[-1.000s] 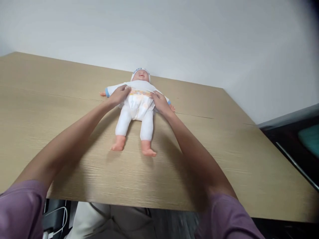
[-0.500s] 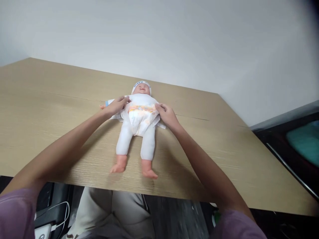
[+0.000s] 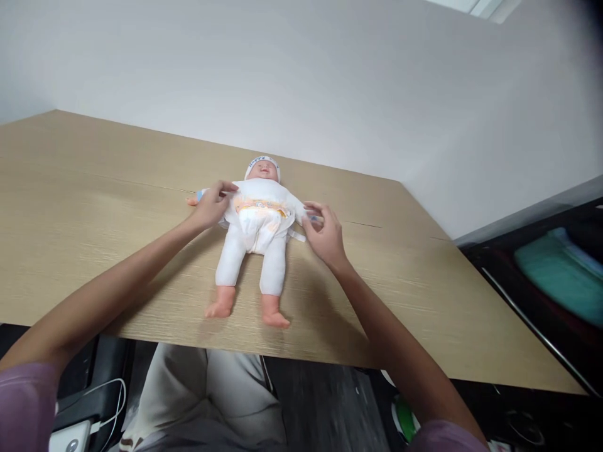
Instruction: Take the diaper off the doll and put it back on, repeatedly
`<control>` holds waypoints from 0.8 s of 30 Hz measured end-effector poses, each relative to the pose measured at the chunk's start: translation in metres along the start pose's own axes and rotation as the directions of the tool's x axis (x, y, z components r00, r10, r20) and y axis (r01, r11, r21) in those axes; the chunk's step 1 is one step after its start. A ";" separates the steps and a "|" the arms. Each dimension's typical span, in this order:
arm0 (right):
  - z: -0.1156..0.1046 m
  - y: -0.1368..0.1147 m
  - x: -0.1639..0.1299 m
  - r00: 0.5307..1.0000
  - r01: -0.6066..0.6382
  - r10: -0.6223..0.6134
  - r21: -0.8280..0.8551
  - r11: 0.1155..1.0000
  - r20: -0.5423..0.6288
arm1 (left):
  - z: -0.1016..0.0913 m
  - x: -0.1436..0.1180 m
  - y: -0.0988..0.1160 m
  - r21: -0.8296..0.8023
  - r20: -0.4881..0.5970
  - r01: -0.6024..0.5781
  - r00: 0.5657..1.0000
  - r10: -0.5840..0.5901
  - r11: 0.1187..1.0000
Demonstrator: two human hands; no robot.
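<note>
L hand sits at the doll's side near the waist, thumb and fingers pinched on a bit of white cloth or the nappy edge; can't tell which. R hand is at the other side of the doll, fingers loosely curled and part spread, fingertips touching a white tab that sticks out from the nappy. Whether the R hand actually grips the tab can't be told.

Doll lies on its back on the table, head twd the wall, feet twd the person, legs a bit apart. It wears a white top, white leggings, a white cap w/ blue lettering, and the nappy around the hips, w/ an orange-yellow print band across the front. One doll arm w/ a blue cuff shows just past the L hand.

Both forearms are bare, purple sleeves at the bottom corners. Under the table edge: light trousers, a white cable at lower L. Far R: something teal on a dark surface.
</note>
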State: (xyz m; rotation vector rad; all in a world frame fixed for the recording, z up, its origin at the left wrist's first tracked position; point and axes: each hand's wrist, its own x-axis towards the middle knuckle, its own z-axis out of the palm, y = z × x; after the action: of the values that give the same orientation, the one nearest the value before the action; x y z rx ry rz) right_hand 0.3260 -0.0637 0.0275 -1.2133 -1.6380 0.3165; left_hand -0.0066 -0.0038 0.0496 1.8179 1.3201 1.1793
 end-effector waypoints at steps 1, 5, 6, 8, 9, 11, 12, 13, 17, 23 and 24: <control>0.001 -0.011 -0.004 0.992 0.119 -0.118 -0.034 0.992 0.032 | 0.002 0.000 0.007 0.058 -0.033 -0.076 0.996 0.078 0.995; 0.004 -0.040 -0.023 0.874 0.455 -0.413 -0.135 0.880 0.256 | 0.017 -0.005 0.043 0.204 0.036 -0.406 0.913 0.407 0.891; 0.003 -0.039 -0.028 0.860 0.479 -0.427 -0.151 0.865 0.279 | 0.022 -0.006 0.051 0.217 0.101 -0.477 0.879 0.466 0.852; -0.003 -0.027 -0.038 0.876 0.451 -0.398 -0.169 0.876 0.272 | 0.032 -0.008 0.062 0.243 0.252 -0.581 0.811 0.528 0.777; -0.007 -0.018 -0.042 0.897 0.409 -0.361 -0.170 0.896 0.254 | 0.036 -0.008 0.064 0.259 0.326 -0.612 0.783 0.529 0.747; -0.016 0.003 -0.049 0.942 0.301 -0.262 -0.177 0.937 0.210 | 0.046 -0.007 0.064 0.297 0.437 -0.646 0.747 0.502 0.703; -0.020 0.012 -0.052 0.959 0.246 -0.211 -0.190 0.950 0.187 | 0.050 -0.007 0.064 0.319 0.466 -0.651 0.740 0.484 0.689; -0.023 0.021 -0.053 0.973 0.194 -0.161 -0.208 0.959 0.165 | 0.054 -0.006 0.063 0.344 0.481 -0.650 0.742 0.468 0.677; -0.024 0.044 -0.051 0.994 0.053 -0.018 -0.325 0.944 0.107 | 0.069 -0.002 0.064 0.454 0.513 -0.637 0.759 0.401 0.623; -0.006 0.047 -0.037 0.971 -0.177 0.231 -0.454 0.873 0.065 | 0.080 -0.002 0.066 0.528 0.516 -0.630 0.771 0.373 0.569; -0.004 0.045 -0.035 0.955 -0.226 0.288 -0.464 0.856 0.068 | 0.080 -0.003 0.066 0.533 0.512 -0.626 0.774 0.372 0.570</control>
State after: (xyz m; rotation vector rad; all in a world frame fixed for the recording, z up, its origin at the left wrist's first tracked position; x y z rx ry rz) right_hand 0.3530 -0.0735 -0.0217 -1.8108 -1.7211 0.1875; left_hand 0.0926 -0.0253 0.0700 2.9579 1.1058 0.5470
